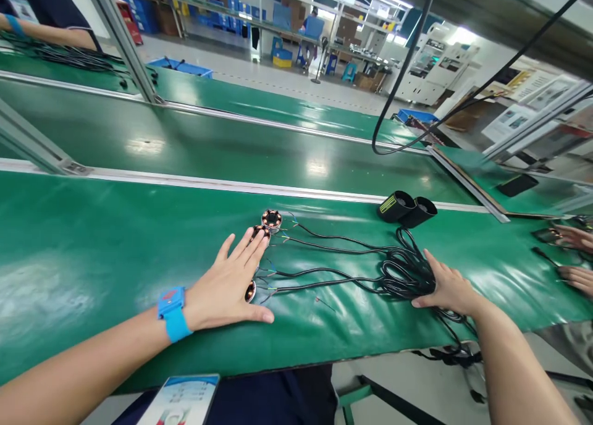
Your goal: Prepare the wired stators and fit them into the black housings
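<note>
My left hand [231, 283], with a blue wrist strap [172, 307], lies flat with spread fingers over a row of small copper-wound motor stators. One stator [272, 220] shows whole beyond my fingertips. Another stator [251, 292] peeks out between thumb and palm; others are partly hidden. Thin coloured wires join them to black cables [333, 236] running right into a looped cable bundle [401, 273]. Against the right side of that bundle rests my right hand [447, 286], thumb and fingers apart, not closed round it. Cable ends hang over the table's front edge.
Two black cylindrical sleeves [396, 207] stand behind the bundle on the green mat [115, 239]. A thin wire scrap [325, 303] lies in front. Another person's hands [577, 258] work at the right edge. Metal frame posts [41, 141] rise at left; a black cable [384, 119] hangs overhead.
</note>
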The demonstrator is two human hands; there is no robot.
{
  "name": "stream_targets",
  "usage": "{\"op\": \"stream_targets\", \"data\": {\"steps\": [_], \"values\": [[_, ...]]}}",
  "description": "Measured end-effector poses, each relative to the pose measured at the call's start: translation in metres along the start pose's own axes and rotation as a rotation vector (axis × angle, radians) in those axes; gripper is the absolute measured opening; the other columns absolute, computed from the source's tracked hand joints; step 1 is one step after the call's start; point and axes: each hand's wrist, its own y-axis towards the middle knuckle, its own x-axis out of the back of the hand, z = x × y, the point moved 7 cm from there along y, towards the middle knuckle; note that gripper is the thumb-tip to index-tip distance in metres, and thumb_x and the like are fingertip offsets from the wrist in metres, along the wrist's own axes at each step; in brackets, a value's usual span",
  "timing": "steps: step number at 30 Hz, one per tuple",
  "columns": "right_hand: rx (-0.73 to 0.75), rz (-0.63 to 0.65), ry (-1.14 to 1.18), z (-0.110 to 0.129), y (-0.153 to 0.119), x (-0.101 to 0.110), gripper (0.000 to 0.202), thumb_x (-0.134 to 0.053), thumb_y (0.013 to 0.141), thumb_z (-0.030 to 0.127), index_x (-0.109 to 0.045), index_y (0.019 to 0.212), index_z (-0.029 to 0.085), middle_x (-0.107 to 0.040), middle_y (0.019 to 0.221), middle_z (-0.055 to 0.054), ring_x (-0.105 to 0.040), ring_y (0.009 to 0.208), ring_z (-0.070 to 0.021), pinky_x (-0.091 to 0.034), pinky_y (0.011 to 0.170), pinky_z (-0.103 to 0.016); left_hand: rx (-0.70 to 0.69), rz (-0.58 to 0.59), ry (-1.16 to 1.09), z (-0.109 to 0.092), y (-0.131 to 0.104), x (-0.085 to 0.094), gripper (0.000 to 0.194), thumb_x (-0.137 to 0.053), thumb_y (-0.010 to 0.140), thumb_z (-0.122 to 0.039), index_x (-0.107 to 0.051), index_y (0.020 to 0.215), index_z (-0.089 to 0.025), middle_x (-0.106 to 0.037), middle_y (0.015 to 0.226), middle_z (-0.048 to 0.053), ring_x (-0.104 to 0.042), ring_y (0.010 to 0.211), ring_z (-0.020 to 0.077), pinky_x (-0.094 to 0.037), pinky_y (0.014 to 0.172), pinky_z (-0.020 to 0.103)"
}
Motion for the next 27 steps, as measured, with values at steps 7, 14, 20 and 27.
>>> {"op": "stream_targets", "data": {"steps": [7, 14, 20, 27], "values": [[0.061, -0.016, -0.119, 0.027, -0.032, 0.0, 0.051, -0.067, 0.07, 0.043, -0.068, 0.115, 0.018, -0.069, 0.121, -0.019, -0.062, 0.117, -0.044, -0.046, 0.092, -0.051, 0.053, -0.001, 0.031, 0.011, 0.017, -0.007, 0.124, -0.034, 0.085, -0.097, 0.002, 0.167, -0.011, -0.016, 0.173, 0.02, -0.016, 0.161, 0.0439, -0.016, 0.128, 0.062], [0.072, -0.114, -0.019, 0.036, -0.101, -0.002, 0.031, -0.065, 0.067, 0.03, -0.058, 0.095, 0.019, -0.064, 0.103, -0.012, -0.055, 0.104, -0.0348, -0.042, 0.087, -0.043, 0.002, -0.126, 0.024, 0.032, 0.045, -0.018, 0.113, -0.043, 0.089, -0.09, -0.009, 0.169, -0.018, -0.024, 0.172, 0.016, -0.026, 0.159, 0.0427, -0.03, 0.125, 0.062], [-0.07, -0.009, 0.286, 0.028, -0.17, -0.044, 0.03, -0.066, 0.063, 0.026, -0.057, 0.091, 0.019, -0.063, 0.095, -0.006, -0.055, 0.098, -0.0282, -0.044, 0.088, -0.036, -0.284, -0.133, -0.029, 0.044, 0.078, -0.023, 0.101, -0.054, 0.093, -0.075, -0.007, 0.17, -0.028, -0.024, 0.174, 0.007, -0.037, 0.155, 0.0389, -0.045, 0.12, 0.054], [-0.274, 0.165, 0.417, 0.056, -0.223, -0.091, 0.053, -0.079, 0.066, 0.029, -0.068, 0.115, 0.011, -0.072, 0.107, -0.014, -0.064, 0.106, -0.0341, -0.05, 0.094, -0.042, -0.606, -0.204, -0.026, 0.029, 0.126, -0.026, 0.1, -0.052, 0.095, -0.074, -0.005, 0.17, -0.028, -0.026, 0.173, 0.009, -0.043, 0.152, 0.0384, -0.048, 0.116, 0.052]]}}
